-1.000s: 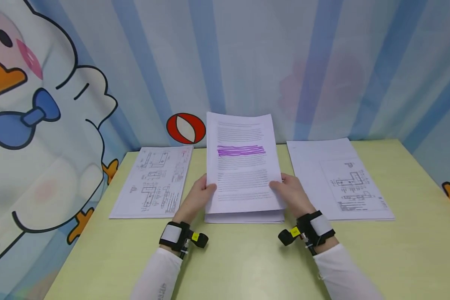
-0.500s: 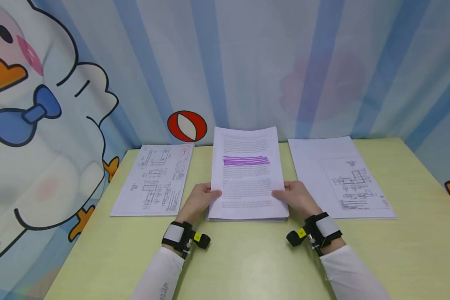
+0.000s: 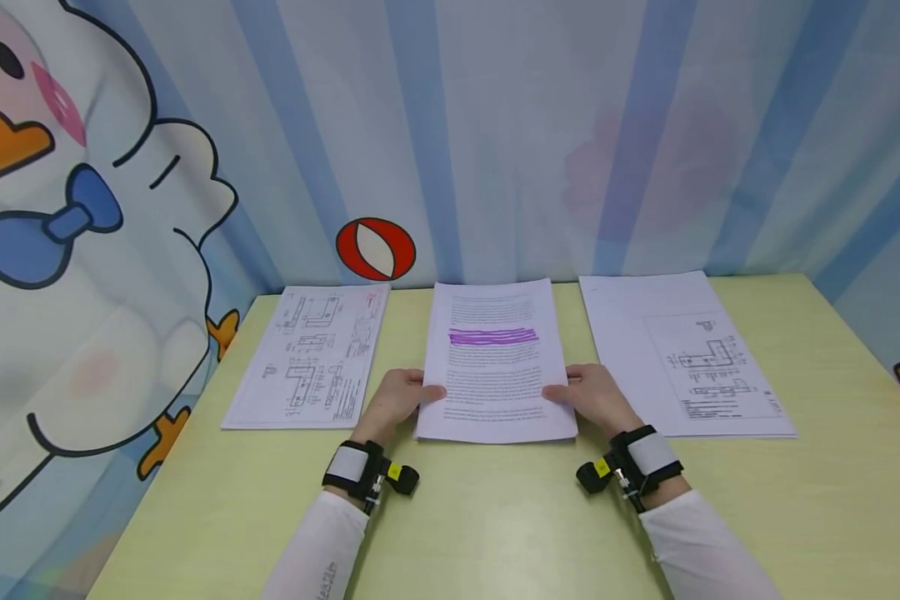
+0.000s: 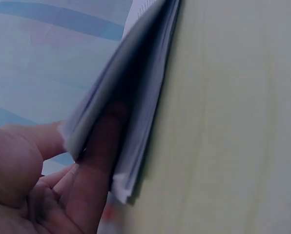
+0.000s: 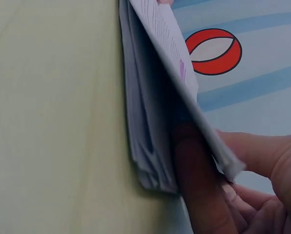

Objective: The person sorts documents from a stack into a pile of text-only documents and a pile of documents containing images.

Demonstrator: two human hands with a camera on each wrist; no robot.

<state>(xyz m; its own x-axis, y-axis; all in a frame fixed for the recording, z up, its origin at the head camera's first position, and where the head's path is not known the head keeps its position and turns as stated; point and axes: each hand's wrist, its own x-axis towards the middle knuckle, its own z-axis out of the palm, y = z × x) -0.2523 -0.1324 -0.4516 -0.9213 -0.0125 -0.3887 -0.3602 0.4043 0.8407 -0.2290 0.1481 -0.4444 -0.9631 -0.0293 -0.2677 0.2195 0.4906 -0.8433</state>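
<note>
In the head view, a sheaf of printed pages [image 3: 495, 375] sits in the middle of the bench [image 3: 495, 533], between left drawing sheets [image 3: 307, 358] and right drawing sheets [image 3: 682, 358]. Its long axis runs straight away from the person, the far short edge toward the striped curtain [image 3: 525, 125], and a band of purple strokes [image 3: 493, 337] crosses the text above the middle; the print is too small to tell which way up it reads. The left hand [image 3: 396, 402] and right hand [image 3: 596, 398] pinch its two long sides toward the near end, thumbs on top; what lies beneath is nearly hidden here. The left wrist view shows it: a lower stack [image 4: 144, 122] rests on the bench, and the index finger reaches into a wedge-shaped gap between that stack and the raised, tilted sheaf. The right wrist view shows the same grip on the opposite side, with the sheaf's edge slanting up off the lower stack, and a red-and-white ball [image 5: 214, 51] printed on the curtain behind.
</note>
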